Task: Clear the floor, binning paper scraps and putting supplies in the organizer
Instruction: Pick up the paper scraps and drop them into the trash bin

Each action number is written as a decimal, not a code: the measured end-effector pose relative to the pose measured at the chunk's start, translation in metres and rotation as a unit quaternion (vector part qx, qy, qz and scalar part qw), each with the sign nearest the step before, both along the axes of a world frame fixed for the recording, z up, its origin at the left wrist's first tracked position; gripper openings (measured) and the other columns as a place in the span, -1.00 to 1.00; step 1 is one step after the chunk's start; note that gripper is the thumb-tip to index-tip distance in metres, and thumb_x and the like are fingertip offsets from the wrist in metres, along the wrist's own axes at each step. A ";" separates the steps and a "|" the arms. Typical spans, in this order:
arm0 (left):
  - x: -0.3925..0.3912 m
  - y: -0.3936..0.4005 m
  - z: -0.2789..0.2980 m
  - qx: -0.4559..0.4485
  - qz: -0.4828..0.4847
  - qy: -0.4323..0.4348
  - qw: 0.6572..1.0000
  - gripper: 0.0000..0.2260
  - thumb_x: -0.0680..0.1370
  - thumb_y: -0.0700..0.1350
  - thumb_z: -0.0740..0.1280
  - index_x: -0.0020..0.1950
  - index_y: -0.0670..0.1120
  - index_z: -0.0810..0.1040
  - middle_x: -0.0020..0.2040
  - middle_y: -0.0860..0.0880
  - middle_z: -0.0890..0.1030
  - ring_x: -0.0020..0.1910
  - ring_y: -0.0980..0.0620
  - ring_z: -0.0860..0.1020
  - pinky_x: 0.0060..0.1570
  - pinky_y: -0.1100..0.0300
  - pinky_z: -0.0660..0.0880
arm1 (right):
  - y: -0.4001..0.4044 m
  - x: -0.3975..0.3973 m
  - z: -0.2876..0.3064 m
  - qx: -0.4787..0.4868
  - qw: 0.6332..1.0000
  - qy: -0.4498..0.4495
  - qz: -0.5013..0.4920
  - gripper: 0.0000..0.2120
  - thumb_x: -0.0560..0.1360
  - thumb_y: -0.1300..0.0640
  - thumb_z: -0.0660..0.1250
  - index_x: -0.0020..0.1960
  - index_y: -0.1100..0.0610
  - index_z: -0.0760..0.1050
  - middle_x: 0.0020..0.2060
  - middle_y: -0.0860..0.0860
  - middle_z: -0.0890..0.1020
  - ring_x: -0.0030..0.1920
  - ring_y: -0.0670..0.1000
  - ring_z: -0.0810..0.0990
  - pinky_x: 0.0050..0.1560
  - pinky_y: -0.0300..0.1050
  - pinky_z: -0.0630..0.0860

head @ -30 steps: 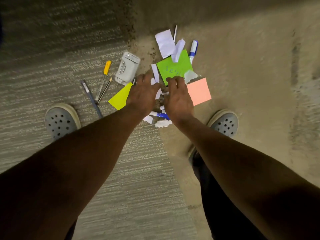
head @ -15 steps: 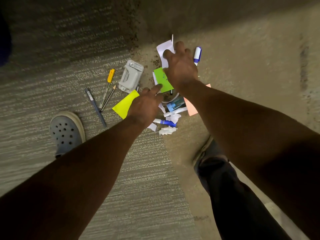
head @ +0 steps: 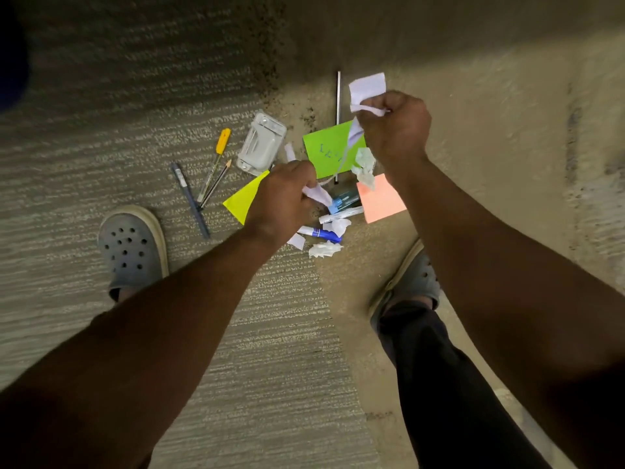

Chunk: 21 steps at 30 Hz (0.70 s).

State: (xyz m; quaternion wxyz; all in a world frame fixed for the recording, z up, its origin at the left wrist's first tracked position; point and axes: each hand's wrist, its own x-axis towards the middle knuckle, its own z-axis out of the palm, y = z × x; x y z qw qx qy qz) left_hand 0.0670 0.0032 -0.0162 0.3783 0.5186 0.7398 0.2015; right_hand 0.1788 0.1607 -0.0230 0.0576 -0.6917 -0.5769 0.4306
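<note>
Your floor [head: 473,79] is split: ribbed carpet [head: 101,147] on the left, smoother surface on the right, and the litter lies along the seam. Your two grey perforated clogs [head: 130,247] stand either side of it.

Your right hand [head: 394,128] is closed into a fist, gripping white paper scraps [head: 367,88] that stick out above it, with a strip trailing down across the green note [head: 326,150]. Your left hand [head: 282,198] is curled, fingers pinching a small white scrap [head: 318,194] just above the floor.

On the floor: the yellow note [head: 241,201] partly under your left hand, the pink note [head: 380,199] to the right, and a grey hole punch [head: 260,143] above the yellow note. Left of it lie a dark pen [head: 191,201], a yellow-capped pen [head: 214,164] and a pencil [head: 216,182], close together on the carpet. Below your left hand lie a white marker [head: 340,216], a blue marker [head: 319,233] and crumpled white scraps [head: 324,250]. A crumpled scrap [head: 365,164] rests between the green and pink notes.
</note>
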 end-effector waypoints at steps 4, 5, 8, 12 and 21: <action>-0.016 -0.006 0.047 0.026 0.170 -0.073 0.982 -0.87 0.45 -0.25 0.34 -0.05 -0.09 0.47 -0.17 0.08 0.63 -0.19 0.18 0.58 -0.17 0.30 0.51 | -0.008 0.002 0.034 -0.094 0.975 0.126 -0.154 -0.84 0.37 0.32 0.40 -0.33 0.13 0.61 -0.31 0.18 0.68 -0.23 0.21 0.63 -0.11 0.04 0.58; -0.023 -0.006 0.059 0.023 0.212 -0.108 0.971 -0.83 0.46 -0.24 0.33 -0.01 -0.02 0.46 -0.16 0.12 0.61 -0.18 0.21 0.57 -0.14 0.32 0.52 | -0.011 0.000 0.045 -0.111 0.966 0.156 -0.172 -0.84 0.39 0.33 0.40 -0.32 0.15 0.62 -0.35 0.19 0.67 -0.26 0.18 0.58 -0.16 -0.01 0.54; -0.053 -0.002 0.096 -0.007 0.309 -0.219 0.925 -0.66 0.49 -0.29 0.29 0.10 0.14 0.48 -0.10 0.08 0.62 -0.22 0.08 0.61 -0.17 0.06 0.61 | -0.021 -0.023 0.082 -0.147 0.942 0.220 -0.209 -0.96 0.42 0.32 0.42 -0.17 0.21 0.62 -0.30 0.17 0.62 -0.29 0.06 0.51 -0.21 -0.11 0.44; -0.101 0.005 0.149 -0.003 0.413 -0.256 0.874 -0.67 0.53 -0.26 0.17 -0.15 0.12 0.61 -0.35 0.10 0.59 -0.47 0.15 0.49 -0.47 0.28 0.42 | -0.033 -0.078 0.132 -0.176 0.920 0.286 -0.202 -0.91 0.45 0.36 0.38 -0.15 0.20 0.60 -0.28 0.11 0.64 -0.32 0.00 0.54 -0.20 -0.12 0.48; -0.246 0.002 0.260 0.086 0.540 -0.252 0.798 -0.73 0.35 -0.14 0.25 -0.57 -0.01 0.39 -0.58 0.09 0.32 -0.60 0.11 0.27 -0.53 0.31 0.18 | -0.041 -0.245 0.233 -0.169 0.876 0.440 -0.101 -0.87 0.42 0.38 0.40 -0.17 0.16 0.60 -0.24 0.05 0.67 -0.17 -0.04 0.61 -0.11 -0.22 0.50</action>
